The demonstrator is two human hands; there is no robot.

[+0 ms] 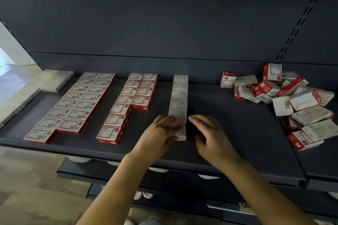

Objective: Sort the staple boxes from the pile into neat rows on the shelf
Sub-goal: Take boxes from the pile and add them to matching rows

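Dark matte metal shelf (228,115) w/ small cardboard boxes sorted in rows; both hands at the white row.
Flat shelf, slotted upright at back right. Loose pile (285,100) of red/white and pale staple boxes heaped at right, some tilted, some on edge. Left: double row of red-edged boxes (73,104), flat, edges touching; mid: second red-edged block (128,104). Center: single white row (179,100), plain rectangular boxes end to end. Left hand (161,137) fingers curled over nearest white box (182,130) at row's front end. Right hand (210,133) just beside it, fingers loosely spread, holding nothing.
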